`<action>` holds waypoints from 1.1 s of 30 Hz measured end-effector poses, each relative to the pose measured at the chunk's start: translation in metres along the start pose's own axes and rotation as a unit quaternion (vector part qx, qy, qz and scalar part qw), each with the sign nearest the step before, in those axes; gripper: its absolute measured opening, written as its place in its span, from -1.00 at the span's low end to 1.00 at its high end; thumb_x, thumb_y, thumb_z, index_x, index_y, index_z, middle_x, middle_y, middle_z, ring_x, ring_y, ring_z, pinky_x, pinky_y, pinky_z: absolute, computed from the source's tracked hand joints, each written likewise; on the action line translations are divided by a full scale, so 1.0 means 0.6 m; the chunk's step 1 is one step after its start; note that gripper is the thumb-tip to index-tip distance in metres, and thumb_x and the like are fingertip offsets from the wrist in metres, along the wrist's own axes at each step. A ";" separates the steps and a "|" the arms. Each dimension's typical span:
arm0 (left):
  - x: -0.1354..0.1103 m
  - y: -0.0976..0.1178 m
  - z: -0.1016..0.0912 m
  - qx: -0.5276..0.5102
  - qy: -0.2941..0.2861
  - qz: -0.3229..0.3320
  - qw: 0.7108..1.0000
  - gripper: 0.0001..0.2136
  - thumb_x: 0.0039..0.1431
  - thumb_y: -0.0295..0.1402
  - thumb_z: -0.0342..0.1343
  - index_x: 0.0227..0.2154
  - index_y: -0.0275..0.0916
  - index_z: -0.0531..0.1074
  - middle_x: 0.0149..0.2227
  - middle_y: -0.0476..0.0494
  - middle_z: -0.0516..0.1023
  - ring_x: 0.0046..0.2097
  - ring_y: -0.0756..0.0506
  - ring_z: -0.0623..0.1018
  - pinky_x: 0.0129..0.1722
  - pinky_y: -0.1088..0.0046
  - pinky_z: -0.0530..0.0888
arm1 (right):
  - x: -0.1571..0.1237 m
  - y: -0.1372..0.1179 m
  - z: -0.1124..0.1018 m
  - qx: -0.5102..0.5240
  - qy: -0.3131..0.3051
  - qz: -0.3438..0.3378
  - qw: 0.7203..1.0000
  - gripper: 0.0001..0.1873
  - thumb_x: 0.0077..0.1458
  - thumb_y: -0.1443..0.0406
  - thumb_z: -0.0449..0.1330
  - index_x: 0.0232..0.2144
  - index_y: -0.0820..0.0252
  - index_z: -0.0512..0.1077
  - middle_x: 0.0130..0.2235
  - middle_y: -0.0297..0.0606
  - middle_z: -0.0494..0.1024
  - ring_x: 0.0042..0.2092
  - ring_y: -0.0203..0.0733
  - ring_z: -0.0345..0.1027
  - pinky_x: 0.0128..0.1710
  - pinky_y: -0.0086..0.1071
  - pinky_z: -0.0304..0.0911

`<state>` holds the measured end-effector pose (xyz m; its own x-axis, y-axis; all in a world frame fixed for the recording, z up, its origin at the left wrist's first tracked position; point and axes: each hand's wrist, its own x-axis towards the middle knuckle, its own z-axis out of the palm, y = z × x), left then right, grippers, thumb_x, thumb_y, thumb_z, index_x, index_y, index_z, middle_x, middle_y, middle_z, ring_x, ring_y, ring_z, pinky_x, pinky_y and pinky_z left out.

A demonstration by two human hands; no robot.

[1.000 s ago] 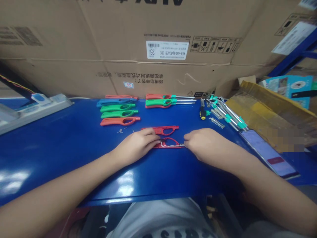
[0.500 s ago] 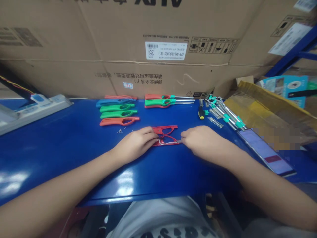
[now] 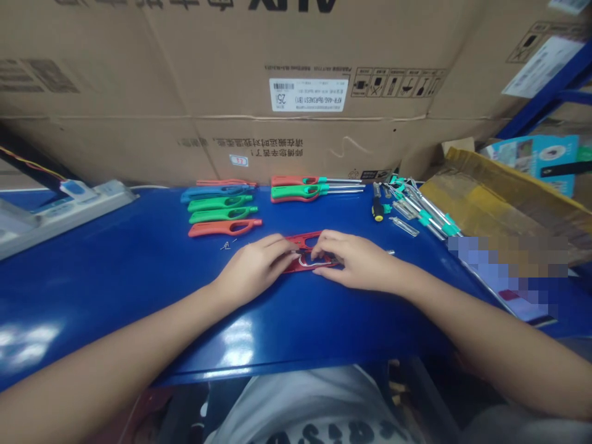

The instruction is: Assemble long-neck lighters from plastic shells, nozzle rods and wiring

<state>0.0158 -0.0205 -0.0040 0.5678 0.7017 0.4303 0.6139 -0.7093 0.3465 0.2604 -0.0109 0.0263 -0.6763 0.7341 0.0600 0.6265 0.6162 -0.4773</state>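
Two red lighter casing halves (image 3: 303, 239) lie side by side on the blue table, their inner sides up. A thin white wire (image 3: 306, 264) curves inside the nearer half. My left hand (image 3: 259, 262) is closed around the left ends of the halves, its fingertips reaching inside. Over their right ends, my right hand (image 3: 356, 259) has its fingers bent onto the casing, index finger and thumb on either side of the nearer half's opening. A small shiny tip (image 3: 391, 251) shows beyond my right hand; what it belongs to is hidden.
Several lighter handles (image 3: 222, 214) lie at the back left. Behind my hands are lighters with metal tubes (image 3: 296, 192). To the right are a screwdriver (image 3: 377, 209), clear parts (image 3: 404, 226), metal tubes (image 3: 428, 213) and a phone (image 3: 504, 290). Small screws (image 3: 226, 245) lie near my left hand.
My right hand has shifted left from the casing's right end to over it, and its fingers have spread from a pinch. My left hand stays on the casing.
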 end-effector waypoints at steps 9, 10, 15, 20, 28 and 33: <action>-0.001 0.005 0.000 -0.022 -0.004 -0.023 0.999 -0.82 0.39 -0.33 0.04 -0.12 -0.22 0.52 -0.16 -0.14 0.59 -0.21 -0.07 0.58 -0.26 0.45 0.46 | 0.005 -0.005 0.003 0.001 -0.014 0.032 0.999 -0.92 0.19 0.30 0.25 -0.25 0.18 0.46 -0.26 -0.29 0.53 -0.28 -0.26 0.33 -0.28 -0.41 0.14; 0.000 0.005 0.000 -0.023 -0.004 -0.026 0.999 -0.82 0.39 -0.33 0.04 -0.12 -0.22 0.52 -0.17 -0.14 0.59 -0.22 -0.07 0.58 -0.27 0.46 0.46 | 0.004 -0.007 0.003 -0.005 -0.017 0.034 0.999 -0.92 0.20 0.30 0.24 -0.24 0.18 0.46 -0.25 -0.28 0.53 -0.26 -0.24 0.35 -0.26 -0.40 0.14; 0.001 0.005 0.002 -0.038 0.002 -0.038 0.999 -0.82 0.38 -0.32 0.06 -0.14 -0.22 0.54 -0.19 -0.13 0.60 -0.25 -0.05 0.57 -0.28 0.48 0.45 | -0.001 -0.013 0.004 -0.016 -0.023 0.039 0.999 -0.94 0.24 0.31 0.18 -0.21 0.15 0.41 -0.18 -0.28 0.53 -0.20 -0.21 0.38 -0.23 -0.37 0.14; 0.001 0.006 0.002 -0.048 0.006 -0.044 0.998 -0.82 0.37 -0.31 0.07 -0.15 -0.22 0.54 -0.19 -0.13 0.60 -0.24 -0.05 0.57 -0.28 0.49 0.45 | -0.003 -0.013 0.003 0.000 -0.028 0.036 0.999 -0.95 0.26 0.31 0.14 -0.23 0.13 0.40 -0.21 -0.31 0.53 -0.21 -0.23 0.37 -0.23 -0.38 0.14; 0.000 0.004 0.001 -0.053 0.004 -0.049 0.997 -0.82 0.38 -0.30 0.07 -0.14 -0.22 0.54 -0.19 -0.13 0.59 -0.24 -0.05 0.56 -0.28 0.48 0.44 | -0.003 -0.012 0.005 -0.002 -0.026 0.037 0.999 -0.89 0.17 0.33 0.23 -0.21 0.15 0.42 -0.22 -0.31 0.52 -0.24 -0.24 0.35 -0.26 -0.40 0.14; 0.001 0.005 0.001 -0.054 0.003 -0.054 0.997 -0.82 0.37 -0.30 0.07 -0.15 -0.21 0.54 -0.18 -0.12 0.60 -0.25 -0.04 0.56 -0.29 0.49 0.44 | -0.003 -0.013 0.006 -0.003 -0.023 0.039 0.999 -0.90 0.18 0.34 0.22 -0.22 0.15 0.42 -0.22 -0.31 0.52 -0.23 -0.24 0.36 -0.25 -0.40 0.14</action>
<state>0.0182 -0.0225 -0.0033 0.4980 0.7746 0.3898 0.6085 -0.6324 0.4794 0.2552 -0.0177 0.0267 -0.6425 0.7661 -0.0185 0.6803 0.5591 -0.4738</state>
